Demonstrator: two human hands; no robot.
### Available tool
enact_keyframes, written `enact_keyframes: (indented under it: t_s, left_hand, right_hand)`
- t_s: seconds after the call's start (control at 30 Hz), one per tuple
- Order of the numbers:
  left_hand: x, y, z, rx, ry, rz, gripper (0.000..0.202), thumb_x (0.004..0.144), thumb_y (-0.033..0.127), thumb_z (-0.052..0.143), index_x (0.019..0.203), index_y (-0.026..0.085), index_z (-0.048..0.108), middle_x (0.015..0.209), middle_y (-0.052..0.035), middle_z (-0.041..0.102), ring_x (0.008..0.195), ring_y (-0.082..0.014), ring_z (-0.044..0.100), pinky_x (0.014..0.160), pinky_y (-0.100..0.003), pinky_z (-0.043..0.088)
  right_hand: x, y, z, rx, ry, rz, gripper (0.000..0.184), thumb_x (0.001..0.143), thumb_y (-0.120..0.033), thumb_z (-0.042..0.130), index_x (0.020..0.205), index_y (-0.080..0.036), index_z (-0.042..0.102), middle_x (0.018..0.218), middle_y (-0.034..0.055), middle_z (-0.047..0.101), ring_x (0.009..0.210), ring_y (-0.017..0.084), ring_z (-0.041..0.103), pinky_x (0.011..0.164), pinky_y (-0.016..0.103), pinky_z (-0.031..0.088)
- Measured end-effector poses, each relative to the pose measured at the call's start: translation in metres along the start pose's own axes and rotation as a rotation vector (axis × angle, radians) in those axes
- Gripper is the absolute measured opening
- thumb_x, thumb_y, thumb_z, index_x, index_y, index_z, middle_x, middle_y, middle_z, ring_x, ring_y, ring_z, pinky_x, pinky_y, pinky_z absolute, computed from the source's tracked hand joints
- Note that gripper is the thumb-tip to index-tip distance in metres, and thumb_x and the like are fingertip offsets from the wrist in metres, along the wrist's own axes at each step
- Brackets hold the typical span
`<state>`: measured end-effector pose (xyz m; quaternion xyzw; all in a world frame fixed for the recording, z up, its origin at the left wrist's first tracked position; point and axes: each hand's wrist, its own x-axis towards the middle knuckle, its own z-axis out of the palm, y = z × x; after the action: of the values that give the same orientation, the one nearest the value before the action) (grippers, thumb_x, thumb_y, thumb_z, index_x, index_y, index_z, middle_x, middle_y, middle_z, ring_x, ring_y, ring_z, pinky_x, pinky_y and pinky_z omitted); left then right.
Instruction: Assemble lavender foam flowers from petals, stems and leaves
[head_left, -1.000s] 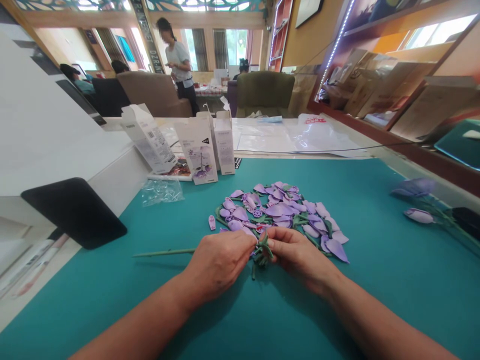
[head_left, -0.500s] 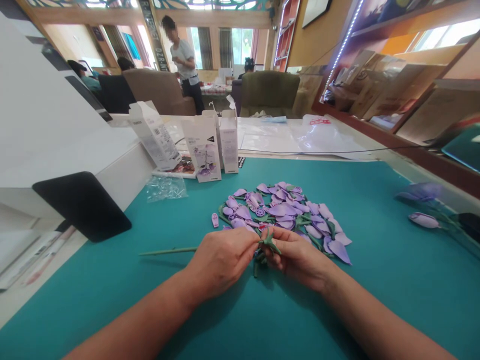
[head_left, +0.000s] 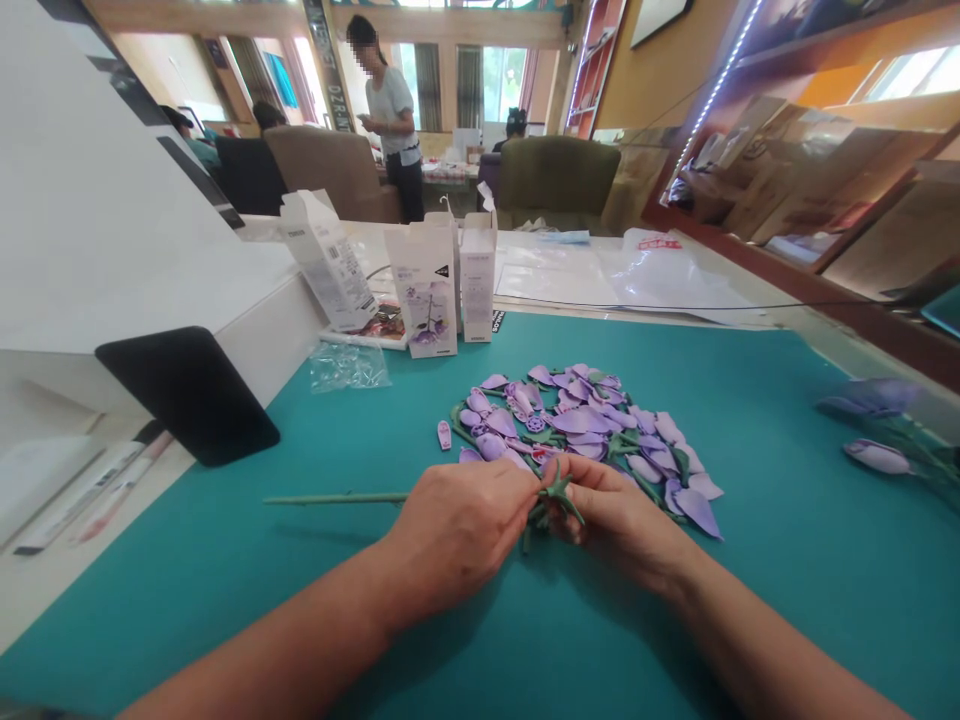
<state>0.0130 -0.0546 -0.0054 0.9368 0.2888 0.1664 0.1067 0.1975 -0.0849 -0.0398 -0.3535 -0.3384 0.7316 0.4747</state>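
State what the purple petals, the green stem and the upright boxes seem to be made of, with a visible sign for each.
Purple petals: probably moulded plastic; smooth, evenly coloured, stiff curved shells. Green stem: likely plastic too; thin, straight, matt. Upright boxes: printed cardboard; flat panels, open folded flaps.

I get one view, from the head, facing forward and down across the mat (head_left: 750,600). It sits close over the left hand (head_left: 457,525) and right hand (head_left: 615,515) on the mat's near half.
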Motion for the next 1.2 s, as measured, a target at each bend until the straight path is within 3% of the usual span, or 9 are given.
enact_keyframes:
  t_s: [0.17,0.53,0.8,0.97,1.07,1.2]
  left_hand:
    - [0.0,0.001,0.002,0.063,0.012,0.033,0.03,0.096,0.023,0.033,0.08,0.017,0.058,0.071,-0.0017,0.062,0.061,-0.0148,0.056,0.054,-0.025,0.038]
    - [0.0,-0.002,0.008,0.063,0.038,0.042,0.03,0.096,0.022,0.033,0.078,0.017,0.055,0.07,-0.0007,0.061,0.06,-0.0138,0.055,0.055,-0.024,0.037]
    - [0.003,-0.003,0.006,0.015,-0.05,-0.022,0.027,0.095,0.023,0.035,0.082,0.018,0.058,0.074,-0.0013,0.064,0.065,-0.0147,0.058,0.058,-0.024,0.038]
    - [0.006,-0.008,-0.001,-0.04,-0.106,-0.11,0.027,0.095,0.024,0.035,0.085,0.018,0.06,0.078,-0.0015,0.066,0.069,-0.0148,0.061,0.061,-0.023,0.042]
    - [0.007,-0.016,-0.006,-0.045,-0.09,-0.168,0.028,0.094,0.025,0.036,0.095,0.02,0.063,0.087,-0.0025,0.07,0.075,-0.017,0.064,0.064,-0.025,0.044]
    - [0.01,-0.027,-0.01,-0.058,-0.048,-0.223,0.032,0.094,0.031,0.035,0.105,0.021,0.064,0.101,-0.0037,0.071,0.088,-0.0212,0.066,0.073,-0.03,0.048]
  right_hand:
    - [-0.003,-0.003,0.001,-0.133,0.041,-0.018,0.03,0.067,-0.039,0.08,0.07,-0.015,0.062,0.052,-0.0039,0.053,0.049,0.007,0.042,0.05,0.021,0.03]
    - [-0.002,0.001,0.0,-0.195,0.072,-0.055,0.031,0.07,-0.042,0.077,0.073,-0.016,0.06,0.052,-0.0053,0.052,0.048,0.007,0.042,0.049,0.021,0.032]
    - [0.0,0.001,0.001,-0.156,0.073,-0.035,0.031,0.069,-0.041,0.078,0.073,-0.016,0.059,0.054,-0.0054,0.052,0.047,0.006,0.043,0.048,0.02,0.035]
    - [0.0,-0.007,0.0,-0.253,0.077,-0.009,0.031,0.069,-0.039,0.077,0.086,-0.018,0.063,0.069,-0.0026,0.059,0.054,0.008,0.053,0.05,0.021,0.041]
    - [-0.002,-0.023,-0.015,-0.411,0.188,-0.087,0.03,0.069,-0.039,0.074,0.089,-0.019,0.066,0.078,0.0007,0.063,0.056,0.009,0.055,0.051,0.023,0.043]
    - [-0.011,-0.057,-0.056,-0.623,0.562,-0.378,0.026,0.072,-0.039,0.068,0.087,-0.018,0.067,0.076,0.0014,0.064,0.055,0.009,0.051,0.049,0.024,0.04]
